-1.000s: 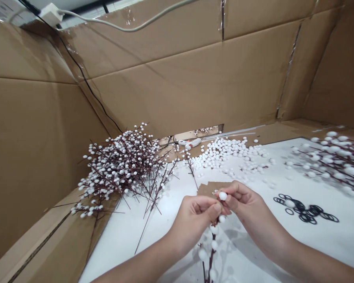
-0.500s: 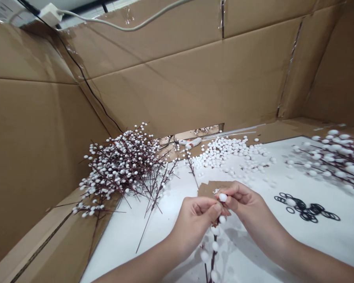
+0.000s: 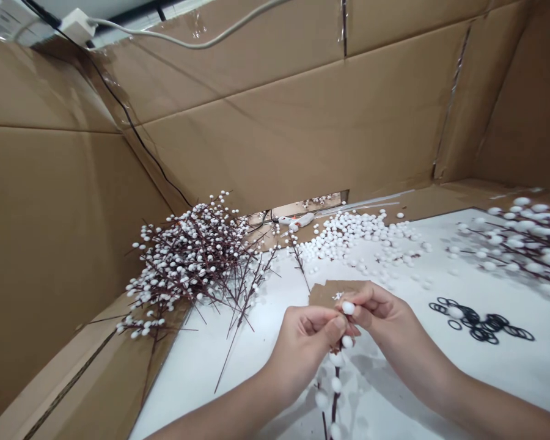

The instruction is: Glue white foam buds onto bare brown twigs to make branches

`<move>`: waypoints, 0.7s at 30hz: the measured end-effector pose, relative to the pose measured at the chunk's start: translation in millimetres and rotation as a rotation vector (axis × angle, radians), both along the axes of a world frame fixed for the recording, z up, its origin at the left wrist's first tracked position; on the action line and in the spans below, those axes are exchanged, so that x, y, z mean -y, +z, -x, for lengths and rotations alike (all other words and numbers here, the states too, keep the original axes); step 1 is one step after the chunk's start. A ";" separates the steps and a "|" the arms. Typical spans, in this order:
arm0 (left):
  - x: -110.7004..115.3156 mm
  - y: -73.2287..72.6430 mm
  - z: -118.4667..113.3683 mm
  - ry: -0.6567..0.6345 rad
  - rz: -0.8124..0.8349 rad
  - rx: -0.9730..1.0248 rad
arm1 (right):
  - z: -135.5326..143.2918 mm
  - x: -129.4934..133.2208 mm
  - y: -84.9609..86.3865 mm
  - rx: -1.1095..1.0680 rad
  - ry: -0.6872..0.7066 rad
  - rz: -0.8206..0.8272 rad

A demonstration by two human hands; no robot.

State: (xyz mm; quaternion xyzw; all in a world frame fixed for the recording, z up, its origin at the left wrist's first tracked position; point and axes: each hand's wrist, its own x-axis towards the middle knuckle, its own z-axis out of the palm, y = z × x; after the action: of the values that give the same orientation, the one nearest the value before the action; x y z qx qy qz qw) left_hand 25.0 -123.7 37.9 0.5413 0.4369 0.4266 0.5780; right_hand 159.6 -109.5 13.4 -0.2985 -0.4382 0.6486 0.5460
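My left hand (image 3: pixel 309 342) pinches the upper part of a brown artificial berry branch (image 3: pixel 335 391), whose stem with white berries hangs down toward the bottom of the view. Close against it, my right hand (image 3: pixel 385 318) holds a white foam berry (image 3: pixel 348 307) between thumb and fingers, at the branch's tip. The fingertips of both hands nearly meet, and they hide the exact spot where berry and stem come together. Just behind the fingers lies a piece of brown cardboard (image 3: pixel 321 294) with a small white bit on it.
A heap of berry branches (image 3: pixel 192 244) fills the left side. Loose white berries (image 3: pixel 348 232) are spread at the back, near a white glue gun (image 3: pixel 297 222). On the right are black rings (image 3: pixel 481 324) and more berry branches (image 3: pixel 527 238). Cardboard walls (image 3: pixel 256 122) surround the white tabletop (image 3: pixel 201 366).
Both hands keep the same pinch on the branch and berry. The whole view has shifted very slightly; nothing else has visibly moved.
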 end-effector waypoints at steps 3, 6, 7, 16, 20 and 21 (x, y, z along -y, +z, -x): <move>0.0 -0.9 0.4 -0.003 -0.011 0.016 | 0.6 -0.5 1.2 -0.003 0.010 -0.019; 0.2 -1.7 0.7 -0.002 -0.014 0.026 | 1.0 -1.2 1.8 0.000 0.018 -0.034; 0.2 -1.9 0.8 -0.003 -0.013 0.027 | 1.1 -1.4 1.8 -0.001 0.017 -0.036; -0.9 -2.3 2.1 -0.018 -0.023 0.023 | 1.7 0.1 1.7 0.008 0.010 -0.041; -1.4 -0.5 1.9 -0.019 -0.036 0.003 | 0.8 -3.5 1.0 0.047 -0.001 -0.094; -1.8 -0.1 2.0 -0.021 -0.035 -0.004 | -0.2 -5.4 0.8 0.060 0.016 -0.120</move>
State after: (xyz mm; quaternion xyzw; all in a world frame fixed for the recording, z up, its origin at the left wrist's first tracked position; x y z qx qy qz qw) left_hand 23.0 -121.9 37.7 0.5567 0.4250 0.4272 0.5718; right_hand 159.8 -104.0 14.2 -0.2809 -0.4947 0.6163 0.5445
